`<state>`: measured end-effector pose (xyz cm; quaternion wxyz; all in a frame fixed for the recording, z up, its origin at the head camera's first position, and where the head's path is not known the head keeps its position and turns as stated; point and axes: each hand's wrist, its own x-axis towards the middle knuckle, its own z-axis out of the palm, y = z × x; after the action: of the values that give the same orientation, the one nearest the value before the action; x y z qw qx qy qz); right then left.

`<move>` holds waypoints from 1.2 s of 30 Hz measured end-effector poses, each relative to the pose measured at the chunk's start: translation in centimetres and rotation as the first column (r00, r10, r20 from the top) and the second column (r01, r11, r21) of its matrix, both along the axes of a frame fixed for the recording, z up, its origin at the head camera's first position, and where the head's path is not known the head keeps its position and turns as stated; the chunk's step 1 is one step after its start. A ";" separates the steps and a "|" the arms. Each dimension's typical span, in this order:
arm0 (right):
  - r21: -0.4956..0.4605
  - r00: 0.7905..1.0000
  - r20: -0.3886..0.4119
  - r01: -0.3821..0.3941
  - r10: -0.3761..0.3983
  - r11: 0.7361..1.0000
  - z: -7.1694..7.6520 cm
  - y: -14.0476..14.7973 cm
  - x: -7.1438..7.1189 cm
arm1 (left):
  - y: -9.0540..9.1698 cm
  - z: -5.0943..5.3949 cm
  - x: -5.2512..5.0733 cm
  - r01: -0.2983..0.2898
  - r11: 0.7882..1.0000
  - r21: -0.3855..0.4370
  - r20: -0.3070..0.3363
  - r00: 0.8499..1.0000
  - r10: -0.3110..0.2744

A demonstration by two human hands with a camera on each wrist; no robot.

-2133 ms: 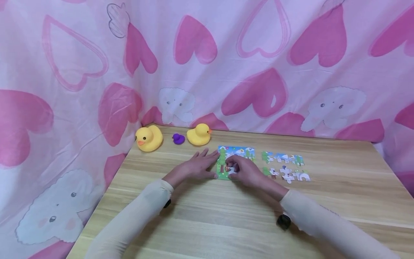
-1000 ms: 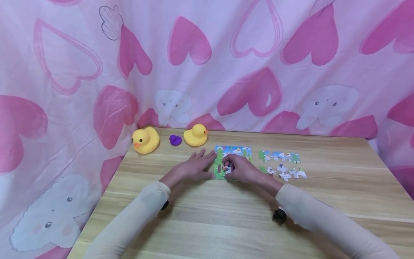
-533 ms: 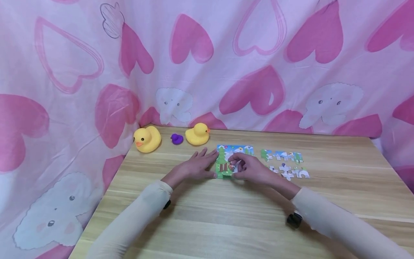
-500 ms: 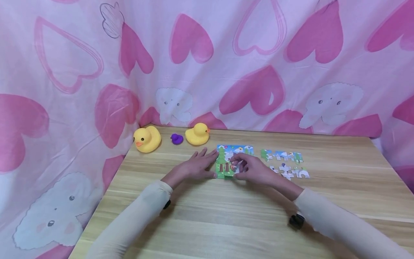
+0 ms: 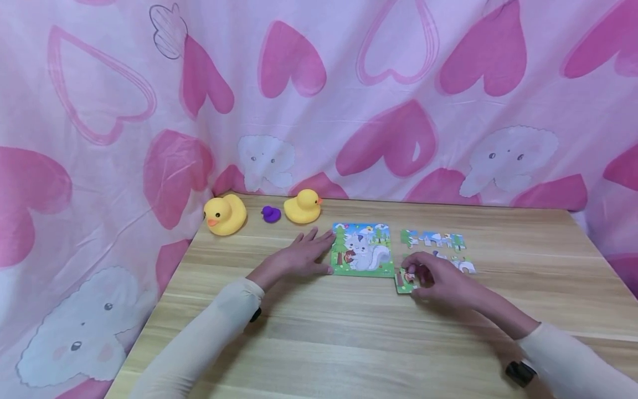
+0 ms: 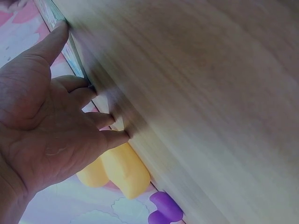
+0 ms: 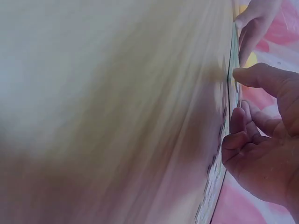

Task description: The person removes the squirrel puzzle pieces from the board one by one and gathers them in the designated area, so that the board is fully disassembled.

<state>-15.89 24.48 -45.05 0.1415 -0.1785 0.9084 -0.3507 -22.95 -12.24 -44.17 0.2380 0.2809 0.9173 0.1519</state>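
Observation:
A square puzzle board (image 5: 369,256) with a grey squirrel picture lies flat on the wooden table. My left hand (image 5: 304,256) rests on the table at the board's left side, fingers spread and fairly straight, thumb and fingertips at its edge. Just right of the board, my right hand (image 5: 443,280) pinches a green puzzle piece (image 5: 402,283) with a brown and red print between thumb and fingers. In the right wrist view the right hand (image 7: 264,149) has its thumb apart from the curled fingers, and the piece is hard to make out there.
Loose puzzle pieces lie in an upper row (image 5: 432,239) and a lower row (image 5: 466,267), the lower partly behind my right hand. A large yellow duck (image 5: 225,215), a small purple duck (image 5: 271,214) and another yellow duck (image 5: 303,207) stand at the back left, before a pink curtain (image 5: 299,122).
My right hand has lifted the puzzle piece from the board's lower left and carried it right, past the board's edge. The squirrel picture is now uncovered. My left hand has stayed in place.

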 end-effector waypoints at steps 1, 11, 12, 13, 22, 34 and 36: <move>0.008 1.000 -0.010 -0.005 0.005 1.000 0.0 0.4 0.2 | 0.0 0.0 0.0 0.000 1.000 0.000 0.000 1.000 0.000; 0.011 0.996 -0.075 -0.048 0.048 0.999 -0.8 2.1 2.0 | 0.0 0.0 -0.1 -0.006 1.000 -0.007 0.004 1.000 0.006; 0.011 0.996 -0.074 -0.046 0.046 0.999 -0.8 2.1 2.1 | 0.0 0.0 0.0 -0.008 1.000 -0.006 0.006 1.000 0.008; 0.008 0.997 -0.070 -0.044 0.045 0.999 -0.9 2.2 2.1 | 0.0 0.0 0.0 -0.010 1.000 -0.006 0.008 1.000 0.010; 0.024 0.995 -0.082 -0.055 0.057 0.998 -0.5 2.0 2.1 | 0.0 0.2 0.0 -0.008 1.000 0.003 0.012 1.000 0.008; 0.043 0.998 -0.058 -0.027 0.029 0.999 -0.1 -3.2 -0.9 | -0.3 0.0 0.2 -0.015 1.000 0.018 0.010 1.000 0.015; 0.049 0.998 -0.052 -0.017 0.020 0.999 -0.3 -4.1 -1.4 | -0.1 0.1 0.2 -0.005 1.000 0.029 0.006 1.000 0.005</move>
<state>-17.30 20.37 -45.32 0.1252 -0.1925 0.9183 -0.3223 -22.80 -12.34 -44.11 0.2361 0.2816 0.9150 0.1664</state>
